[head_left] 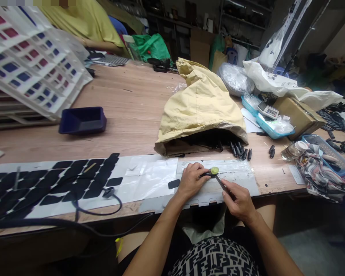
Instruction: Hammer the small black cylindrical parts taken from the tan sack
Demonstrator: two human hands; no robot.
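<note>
Yellow-green disc (214, 170) (small) just beyond left fingers (200, 167).

Repeated letter F on the patterned garment (215, 257) below the fingers (197, 167), illegible dark print on the white bag (268, 73), beyond them rightward

My left hand (192, 178) could pass leftward from centre over the glossy white sheet (149, 177). A pale-yellow cloth sack (202, 105) blocks me at upper centre, a thick black cable (46, 222) at lower left.

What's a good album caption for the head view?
Left hand holding a small dark piece, right hand gripping a slim tool, before a yellow bag, black parts at its mouth.
</note>
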